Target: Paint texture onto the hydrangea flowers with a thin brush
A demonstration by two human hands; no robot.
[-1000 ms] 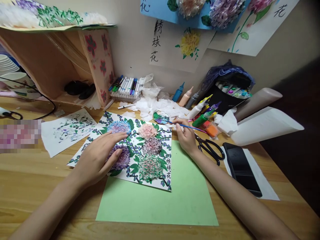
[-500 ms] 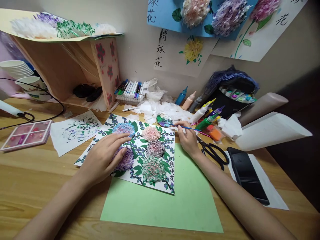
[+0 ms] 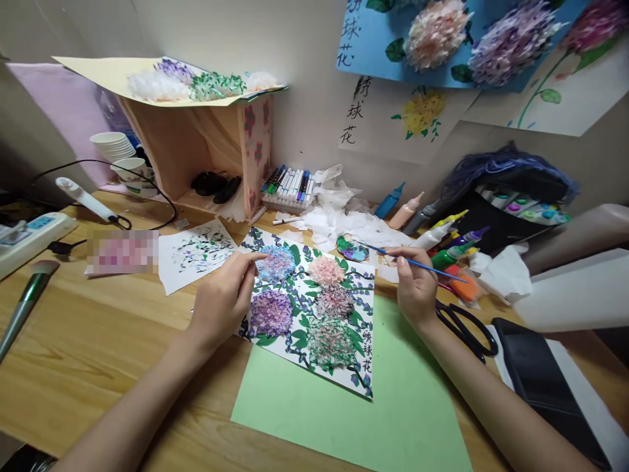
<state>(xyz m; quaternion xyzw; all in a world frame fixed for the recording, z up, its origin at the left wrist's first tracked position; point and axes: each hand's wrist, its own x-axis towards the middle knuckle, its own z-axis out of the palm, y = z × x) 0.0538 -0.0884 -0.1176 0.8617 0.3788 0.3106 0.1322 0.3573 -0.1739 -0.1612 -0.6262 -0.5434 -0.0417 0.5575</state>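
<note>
My right hand (image 3: 417, 288) pinches a thin blue paintbrush (image 3: 442, 271). Its bristle end points left, over the edge of a small round palette (image 3: 351, 249) smeared with green, purple and blue paint. Below lies a white sheet, the flower picture (image 3: 302, 303), with raised tufted flowers, painted leaves and dark writing down its right side. My left hand (image 3: 221, 298) rests over the picture's left edge, index finger stretched to the blue flower (image 3: 276, 263) and the other fingers bent. A purple flower (image 3: 271, 313) shows beside it. Under the picture is a green sheet (image 3: 339, 419).
Behind the palette are crumpled tissues (image 3: 324, 226), markers (image 3: 289, 187) and paint bottles (image 3: 393, 200). Black-handled scissors (image 3: 466, 331) and a dark phone (image 3: 545, 387) lie right. A paint-dabbed paper (image 3: 196, 252), a large brush (image 3: 27, 305) and a power strip (image 3: 34, 239) are left.
My view has swung left. My left hand has drawn back leftward off the purple flower, its fingers now more bent. My right hand has moved slightly away from the palette, still holding the paintbrush.
</note>
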